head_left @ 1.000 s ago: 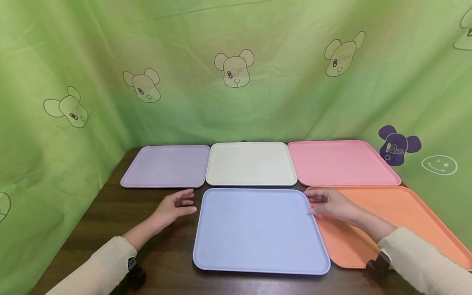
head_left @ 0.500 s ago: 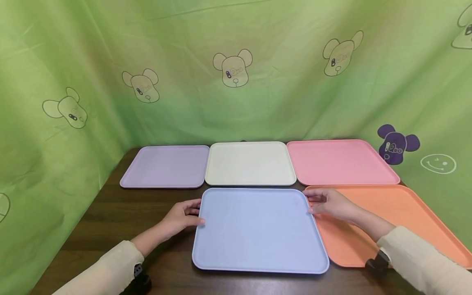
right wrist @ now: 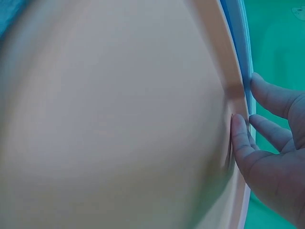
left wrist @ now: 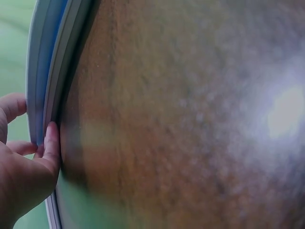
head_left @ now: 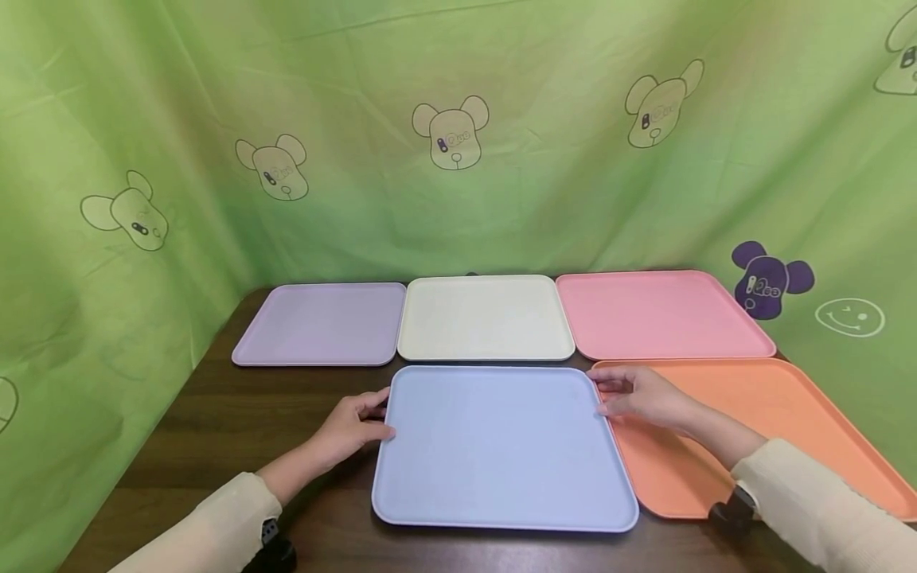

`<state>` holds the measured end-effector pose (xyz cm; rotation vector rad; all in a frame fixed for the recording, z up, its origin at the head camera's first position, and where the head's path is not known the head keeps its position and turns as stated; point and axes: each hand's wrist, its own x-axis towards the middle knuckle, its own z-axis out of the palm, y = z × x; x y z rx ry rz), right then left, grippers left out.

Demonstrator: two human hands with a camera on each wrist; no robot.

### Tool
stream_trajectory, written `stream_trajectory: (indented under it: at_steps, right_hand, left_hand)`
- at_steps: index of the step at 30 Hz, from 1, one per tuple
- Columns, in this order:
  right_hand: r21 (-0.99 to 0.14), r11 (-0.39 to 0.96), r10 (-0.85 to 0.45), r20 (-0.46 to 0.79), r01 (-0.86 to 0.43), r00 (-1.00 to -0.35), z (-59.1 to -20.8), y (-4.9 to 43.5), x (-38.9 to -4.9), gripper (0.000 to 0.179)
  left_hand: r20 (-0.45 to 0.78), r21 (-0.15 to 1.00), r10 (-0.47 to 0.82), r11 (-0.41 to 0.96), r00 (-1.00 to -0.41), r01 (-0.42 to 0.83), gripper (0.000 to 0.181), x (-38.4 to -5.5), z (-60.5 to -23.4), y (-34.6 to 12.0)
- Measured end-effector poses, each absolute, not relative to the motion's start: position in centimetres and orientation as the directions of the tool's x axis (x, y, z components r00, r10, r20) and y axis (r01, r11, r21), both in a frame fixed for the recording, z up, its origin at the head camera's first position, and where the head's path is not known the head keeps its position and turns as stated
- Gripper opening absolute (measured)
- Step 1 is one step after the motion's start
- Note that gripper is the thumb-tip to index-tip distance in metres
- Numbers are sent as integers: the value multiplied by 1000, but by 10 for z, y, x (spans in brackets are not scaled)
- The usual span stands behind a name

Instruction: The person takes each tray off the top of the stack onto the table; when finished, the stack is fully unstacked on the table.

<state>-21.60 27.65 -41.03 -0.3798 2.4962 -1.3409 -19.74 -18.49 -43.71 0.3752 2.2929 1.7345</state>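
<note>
A light blue tray [head_left: 505, 450] lies on the near middle of the table, between both hands. My left hand [head_left: 351, 430] holds its left edge, thumb over the rim and fingers against the side; in the left wrist view the left hand [left wrist: 28, 167] meets a layered-looking rim [left wrist: 43, 71], and I cannot tell whether another tray lies beneath. At the right edge, near the far corner, my right hand [head_left: 645, 398] pinches the rim. An orange tray [head_left: 759, 430] lies under that hand, and in the right wrist view the right hand's fingertips [right wrist: 238, 121] touch near the adjoining rims.
Behind the blue tray a purple tray [head_left: 322, 325], a white tray [head_left: 487, 318] and a pink tray [head_left: 666, 316] form a row. The dark wooden table [head_left: 179, 454] shows at the left. A green printed curtain [head_left: 358, 143] encloses the back and sides.
My left hand has moved right and nearer, from beside the blue tray onto its left edge, and has held there since. The right hand and the trays show no clear movement.
</note>
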Motion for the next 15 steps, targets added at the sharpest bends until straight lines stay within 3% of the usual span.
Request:
stream_trajectory:
  at_steps: [8,15]
  right_hand:
    - [-846,524,-362,-114,-101,-925,-411,278,-216,65]
    - [-855,510,-376,-125,-93,-918,-411,278,-216,66]
  left_hand:
    - [-34,953,278,299,-960,53,65,-198,-432,-181]
    - [-33,966,287,254,-957,43,62,-199,-430,-181]
